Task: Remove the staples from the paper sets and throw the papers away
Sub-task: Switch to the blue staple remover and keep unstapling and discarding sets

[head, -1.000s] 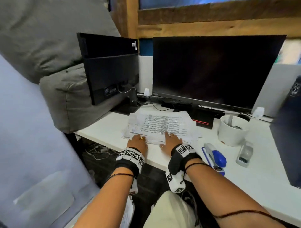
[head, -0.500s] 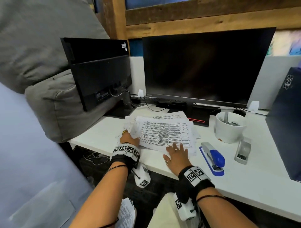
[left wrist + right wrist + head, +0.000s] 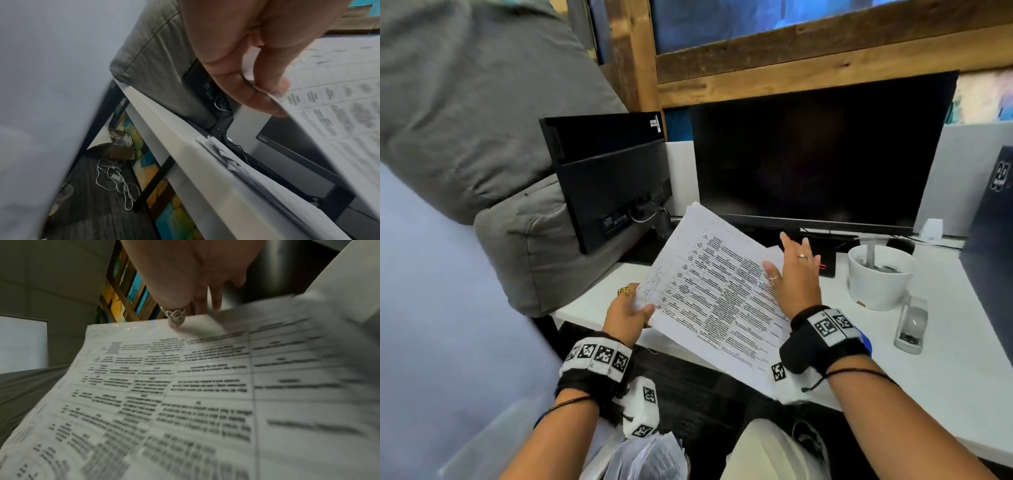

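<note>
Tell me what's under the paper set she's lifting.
Under the lifted paper set the left wrist view shows more papers on the white desk. Their print is hidden.

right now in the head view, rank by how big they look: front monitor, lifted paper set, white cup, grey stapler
1. front monitor
2. paper set, nearer the camera, so its look is inflated
3. white cup
4. grey stapler

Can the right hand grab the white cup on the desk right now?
Probably yes. The right hand is open, fingers only resting on the paper set, and the white cup stands just beside it on the desk with nothing between.
</note>
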Tool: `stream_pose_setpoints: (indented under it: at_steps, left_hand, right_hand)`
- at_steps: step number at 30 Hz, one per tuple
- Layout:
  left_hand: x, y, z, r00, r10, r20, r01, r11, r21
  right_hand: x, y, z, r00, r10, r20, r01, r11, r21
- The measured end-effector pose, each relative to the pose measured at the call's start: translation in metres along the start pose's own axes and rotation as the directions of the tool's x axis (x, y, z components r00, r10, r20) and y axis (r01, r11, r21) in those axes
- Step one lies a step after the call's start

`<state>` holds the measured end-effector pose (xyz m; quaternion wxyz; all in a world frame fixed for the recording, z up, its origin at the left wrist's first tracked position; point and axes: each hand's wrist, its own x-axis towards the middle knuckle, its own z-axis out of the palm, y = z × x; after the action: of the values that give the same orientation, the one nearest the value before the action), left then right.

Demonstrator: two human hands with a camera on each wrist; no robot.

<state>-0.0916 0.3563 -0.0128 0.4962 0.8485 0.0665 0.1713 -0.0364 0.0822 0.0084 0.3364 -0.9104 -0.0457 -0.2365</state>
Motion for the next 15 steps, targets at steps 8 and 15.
stream_pose_setpoints:
  at_steps: [8, 15]
  left_hand:
    - [-0.024, 0.004, -0.011, 0.932, 0.357, 0.06, -0.319, 0.731, 0.604]
    - [-0.06, 0.059, 0.014, 0.858, 0.434, 0.273, -0.438, 0.346, 0.83]
  right_hand:
    - [-0.047, -0.002, -0.004, 0.996, -0.088, 0.031, 0.084, 0.991, 0.1]
    - [-0.076, -0.02, 0.004, 0.942, -0.329, 0.067, 0.323, 0.942, 0.096]
